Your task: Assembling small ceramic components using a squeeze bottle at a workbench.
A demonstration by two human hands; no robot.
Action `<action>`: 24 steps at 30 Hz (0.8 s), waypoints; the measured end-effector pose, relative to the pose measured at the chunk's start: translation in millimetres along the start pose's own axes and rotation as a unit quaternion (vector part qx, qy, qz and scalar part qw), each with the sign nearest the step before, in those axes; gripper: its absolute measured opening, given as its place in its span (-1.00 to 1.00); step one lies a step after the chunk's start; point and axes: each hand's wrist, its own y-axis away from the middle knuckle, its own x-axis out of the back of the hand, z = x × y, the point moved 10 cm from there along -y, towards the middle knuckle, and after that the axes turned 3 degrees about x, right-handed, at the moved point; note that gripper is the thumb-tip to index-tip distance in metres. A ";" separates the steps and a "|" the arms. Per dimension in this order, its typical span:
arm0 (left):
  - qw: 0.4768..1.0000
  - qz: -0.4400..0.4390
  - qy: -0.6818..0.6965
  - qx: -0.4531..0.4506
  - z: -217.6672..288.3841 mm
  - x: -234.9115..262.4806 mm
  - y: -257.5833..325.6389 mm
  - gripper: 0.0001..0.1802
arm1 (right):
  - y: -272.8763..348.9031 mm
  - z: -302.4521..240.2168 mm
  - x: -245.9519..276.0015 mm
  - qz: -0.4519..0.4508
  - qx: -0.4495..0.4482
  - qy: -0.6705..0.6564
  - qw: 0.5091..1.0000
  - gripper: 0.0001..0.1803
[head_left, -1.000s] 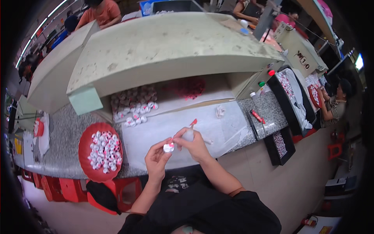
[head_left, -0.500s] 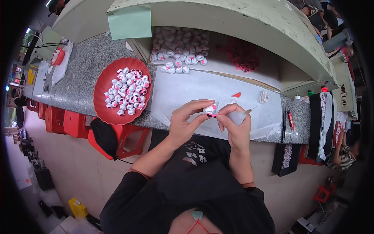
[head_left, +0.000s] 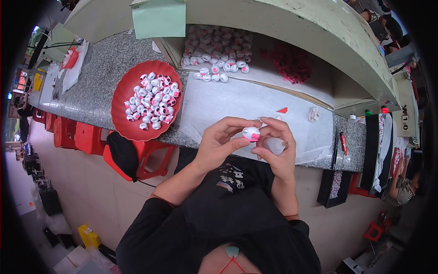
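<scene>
Between the thumb and fingers of my left hand (head_left: 218, 140) is a small white ball-shaped piece (head_left: 251, 132) with pink parts on its near and right side. My right hand (head_left: 284, 160) comes up close against that piece from the right, its index fingertip by the top of it. A translucent whitish squeeze bottle (head_left: 274, 145) is tucked in the right palm, partly covered by the fingers. Both hands are above a white paper sheet (head_left: 219, 100). Beyond them on the sheet lie a small red triangular scrap (head_left: 282, 110) and a crumpled white tissue (head_left: 314, 114).
A red scalloped bowl (head_left: 119, 86) of similar white, pink and black pieces stands left. Under the overhanging shelf (head_left: 283, 18) are rows of white balls (head_left: 219, 48) and a heap of dark pink bits (head_left: 292, 64). Right are a red marker (head_left: 343, 143) and small capped bottles (head_left: 368, 113).
The ball piece has turned, showing more pink on its near side. My right fingers have moved from pinching at its lower edge up to its top right. The view has shifted slightly.
</scene>
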 end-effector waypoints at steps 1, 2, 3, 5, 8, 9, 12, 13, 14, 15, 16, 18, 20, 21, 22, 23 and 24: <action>1.000 -0.015 0.007 0.018 -3.5 -2.0 2.7 -0.72 | 0.8 1.8 -6.2 -0.027 -0.015 0.007 0.999 -0.65; 0.999 -0.031 0.015 0.035 -7.4 -4.6 4.5 -0.71 | 0.5 4.7 -5.4 -0.026 0.003 0.031 0.999 -0.62; 0.999 -0.030 0.015 0.035 -7.9 -4.5 4.7 -0.71 | 1.2 6.0 -4.1 -0.026 0.003 0.031 0.999 -0.62; 0.999 -0.047 0.025 0.011 -4.5 -8.4 5.0 -0.74 | 3.4 8.2 -6.3 -0.055 -0.007 -0.033 0.998 -0.68; 0.997 -0.063 -0.026 -0.030 -0.6 -10.5 5.1 -0.81 | 5.6 10.0 -5.0 -0.049 -0.008 -0.059 0.997 -0.73; 0.997 -0.062 -0.026 -0.030 -2.0 -10.6 5.8 -0.81 | 5.9 9.8 -5.6 -0.050 -0.006 -0.067 0.996 -0.73; 0.997 -0.051 -0.024 -0.044 -0.8 -10.1 7.0 -0.83 | 6.1 11.7 -5.6 -0.049 -0.012 -0.097 0.994 -0.73; 0.997 -0.054 -0.031 -0.041 0.4 -11.9 6.0 -0.82 | 6.0 11.4 -5.1 -0.048 -0.011 -0.097 0.994 -0.73; 0.997 -0.057 -0.037 -0.038 0.6 -13.1 5.2 -0.82 | 5.9 10.5 -4.6 -0.048 -0.010 -0.094 0.994 -0.72; 0.997 -0.057 -0.037 -0.038 0.0 -11.9 5.1 -0.82 | 5.7 9.8 -4.7 -0.048 -0.008 -0.092 0.995 -0.71; 0.996 -0.059 -0.051 -0.048 0.6 -10.6 5.5 -0.81 | 5.2 8.5 -5.9 -0.048 -0.008 -0.092 0.995 -0.71; 0.994 -0.060 -0.066 -0.057 2.2 -10.7 6.9 -0.79 | 3.7 11.3 -5.6 -0.028 -0.039 -0.065 0.997 -0.70; 0.999 -0.016 -0.034 -0.022 -3.0 -3.3 8.1 -0.78 | 3.2 10.5 -6.0 -0.034 -0.043 -0.050 0.997 -0.70; 0.999 -0.014 -0.035 -0.022 -5.2 -2.2 8.5 -0.78 | 4.2 11.0 -6.5 -0.040 -0.048 -0.035 0.997 -0.70; 0.996 -0.015 -0.070 -0.058 -2.0 -1.5 9.9 -0.75 | 4.9 12.6 -6.6 -0.041 -0.049 -0.036 0.997 -0.70; 0.990 -0.016 -0.105 -0.095 2.9 -2.3 11.7 -0.72 | 5.5 13.4 -7.4 -0.048 -0.039 -0.034 0.998 -0.70; 0.990 -0.014 -0.106 -0.095 3.0 -2.9 12.0 -0.72 | 5.8 13.2 -8.2 -0.054 -0.029 -0.032 0.998 -0.69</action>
